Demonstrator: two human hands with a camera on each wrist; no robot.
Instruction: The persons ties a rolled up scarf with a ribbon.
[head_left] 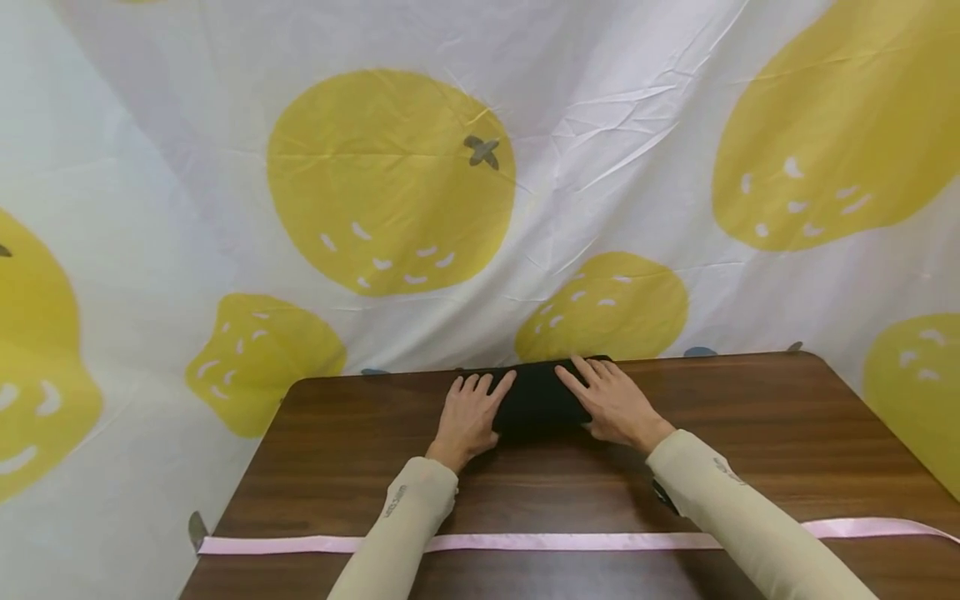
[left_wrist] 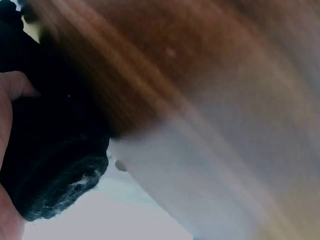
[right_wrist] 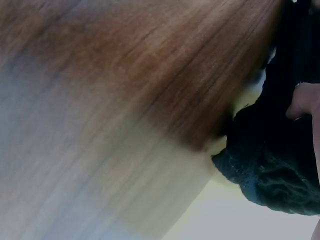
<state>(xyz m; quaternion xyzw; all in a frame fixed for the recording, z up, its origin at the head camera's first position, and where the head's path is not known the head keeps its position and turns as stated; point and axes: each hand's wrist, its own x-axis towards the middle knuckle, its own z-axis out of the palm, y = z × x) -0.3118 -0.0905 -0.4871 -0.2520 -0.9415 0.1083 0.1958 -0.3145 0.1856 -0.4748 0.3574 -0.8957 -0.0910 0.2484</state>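
Observation:
A folded piece of black fabric [head_left: 534, 400] lies at the far edge of the wooden table, between both hands. My left hand [head_left: 467, 417] grips its left end, fingers spread over the top. At the other end my right hand [head_left: 613, 402] holds it in the same way. In the left wrist view a thumb presses into the thick, rolled-looking black fabric [left_wrist: 55, 130], which has pale lint along its end. The right wrist view shows the fabric's bunched, layered end [right_wrist: 275, 165] beside the thumb. What kind of item the fabric is cannot be told.
A pink ribbon [head_left: 555, 542] runs across the near part of the dark wooden table [head_left: 360, 467], beneath both forearms. Behind the table hangs a white curtain [head_left: 420, 333] printed with yellow fruit, close to the far edge.

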